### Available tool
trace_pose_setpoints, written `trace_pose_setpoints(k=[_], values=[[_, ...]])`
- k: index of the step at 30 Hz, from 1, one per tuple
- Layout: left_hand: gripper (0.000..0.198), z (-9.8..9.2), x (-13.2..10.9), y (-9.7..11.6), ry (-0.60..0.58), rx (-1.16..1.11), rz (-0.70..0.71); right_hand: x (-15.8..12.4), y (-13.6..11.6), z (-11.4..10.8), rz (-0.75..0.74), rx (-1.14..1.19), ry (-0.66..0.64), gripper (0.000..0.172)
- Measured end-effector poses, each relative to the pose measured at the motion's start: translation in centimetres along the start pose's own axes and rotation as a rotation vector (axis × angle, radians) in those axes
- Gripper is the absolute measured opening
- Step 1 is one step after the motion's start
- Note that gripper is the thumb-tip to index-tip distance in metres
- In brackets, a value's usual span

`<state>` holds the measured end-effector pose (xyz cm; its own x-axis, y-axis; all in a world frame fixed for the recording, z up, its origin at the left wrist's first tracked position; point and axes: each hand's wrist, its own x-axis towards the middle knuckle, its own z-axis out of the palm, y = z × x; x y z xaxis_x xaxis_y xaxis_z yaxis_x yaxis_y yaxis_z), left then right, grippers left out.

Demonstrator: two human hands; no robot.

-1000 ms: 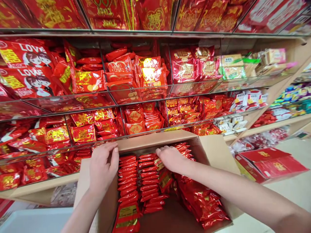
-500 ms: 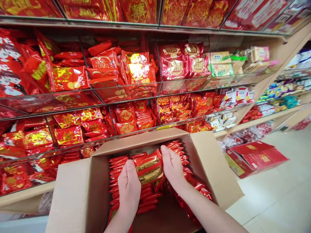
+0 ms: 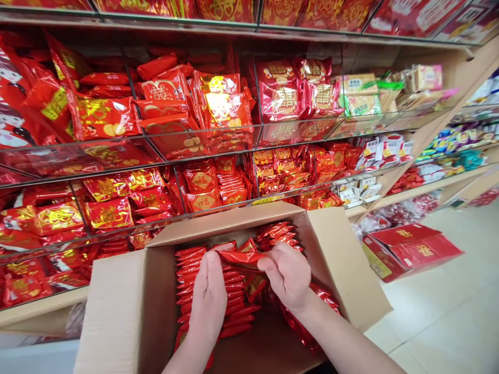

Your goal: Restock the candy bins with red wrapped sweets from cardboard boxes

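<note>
Red glossy packet (image 3: 241, 258): grasped at its left end by the left hand (image 3: 210, 291), right end by the right hand (image 3: 288, 272), over the open cardboard box (image 3: 113, 306); two-ended grip likely steadies it. Stacked packets (image 3: 191, 283): close rows, box's left, presumably saving space. Versus earlier frame: held packet tipped, gold side turned from view.

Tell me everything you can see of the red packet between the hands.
The red packet looks like glossy plastic film, seen nearly edge-on, so its broad faces barely show. It is roughly level, held at its ends between the left hand and right hand, above stacked packets inside the open cardboard box.
</note>
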<state>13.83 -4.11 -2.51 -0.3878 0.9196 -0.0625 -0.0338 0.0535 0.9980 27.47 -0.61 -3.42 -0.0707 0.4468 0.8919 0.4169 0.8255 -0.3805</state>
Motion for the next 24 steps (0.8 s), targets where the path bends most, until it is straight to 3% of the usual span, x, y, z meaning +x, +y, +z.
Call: trace_pose_setpoints(k=[3,5,7,9,12,14,16,18,21,24], values=[[0.042,-0.3,-0.4,1.3,-0.265,-0.405,-0.436,-0.2,0.2,-1.1,-0.398,-0.098,-0.103,0.013],[0.036,-0.5,-0.6,1.7,-0.314,-0.568,-0.550,-1.2,0.0,-1.3,-0.442,-0.073,-0.172,0.025],[0.041,-0.6,-0.6,1.7,-0.213,-0.651,-0.485,-2.4,-0.6,-1.0,-0.244,-0.018,-0.164,0.035],[0.047,-0.4,-0.7,1.6,-0.130,-0.702,-0.382,-3.3,-1.3,-0.2,0.188,0.129,-0.081,0.039],[0.047,0.3,-1.0,1.3,-0.115,-0.733,-0.291,-3.8,-2.3,1.7,0.928,0.592,0.046,0.033],[0.046,0.7,-1.3,1.1,-0.119,-0.729,-0.263,-3.5,-2.7,2.7,1.196,0.899,0.120,0.025],[0.046,0.8,-1.5,0.6,-0.111,-0.711,-0.254,-3.2,-2.7,3.2,1.268,1.059,0.168,0.024],[0.045,0.4,-1.5,0.1,-0.085,-0.676,-0.255,-3.1,-2.3,2.9,1.243,1.089,0.139,0.025],[0.043,-0.8,-1.1,-0.2,-0.111,-0.556,-0.243,-2.9,-1.4,1.7,1.142,0.975,-0.036,0.024],[0.044,-1.6,-0.7,-0.1,-0.258,-0.310,-0.180,-2.4,-0.6,0.8,1.040,0.876,-0.290,0.025]])
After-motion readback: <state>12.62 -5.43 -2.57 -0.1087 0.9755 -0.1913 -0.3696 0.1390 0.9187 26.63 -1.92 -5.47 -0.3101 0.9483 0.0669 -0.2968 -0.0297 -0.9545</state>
